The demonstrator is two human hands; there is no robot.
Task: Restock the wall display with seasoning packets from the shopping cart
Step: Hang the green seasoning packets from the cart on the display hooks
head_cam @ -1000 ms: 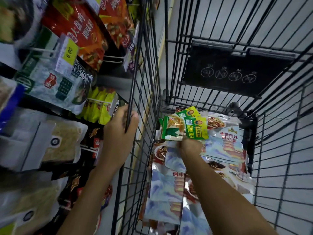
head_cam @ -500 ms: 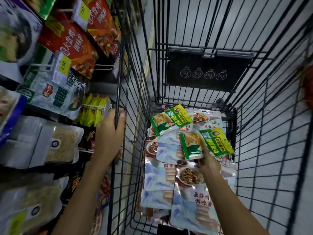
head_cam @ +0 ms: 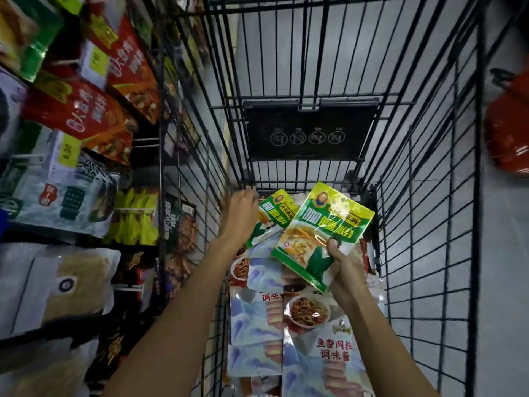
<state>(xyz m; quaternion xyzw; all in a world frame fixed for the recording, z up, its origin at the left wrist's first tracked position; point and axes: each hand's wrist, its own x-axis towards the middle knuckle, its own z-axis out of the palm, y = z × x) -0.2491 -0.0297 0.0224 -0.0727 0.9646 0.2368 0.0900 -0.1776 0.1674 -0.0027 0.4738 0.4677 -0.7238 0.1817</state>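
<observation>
My right hand (head_cam: 345, 263) grips the lower corner of a green and yellow seasoning packet (head_cam: 323, 233) and holds it tilted above the pile in the black wire shopping cart (head_cam: 429, 196). A second green packet (head_cam: 276, 214) lies on the pile just behind it. My left hand (head_cam: 239, 209) is inside the cart at that packet's left edge, blurred, so its fingers are unclear. Several white and blue sauce packets (head_cam: 257, 316) cover the cart floor. The wall display (head_cam: 74, 179) hangs on hooks at the left.
Red packets (head_cam: 86, 116), white-teal packets (head_cam: 63, 202) and yellow-green packets (head_cam: 137, 219) hang on the display close to the cart's left wall. A black placard (head_cam: 310, 133) sits on the cart's far wall. Something red (head_cam: 506, 133) lies on the grey floor at right.
My left hand let go of the cart's side wire and moved into the cart toward the second green packet. My right hand lifted its green packet higher and nearer to me.
</observation>
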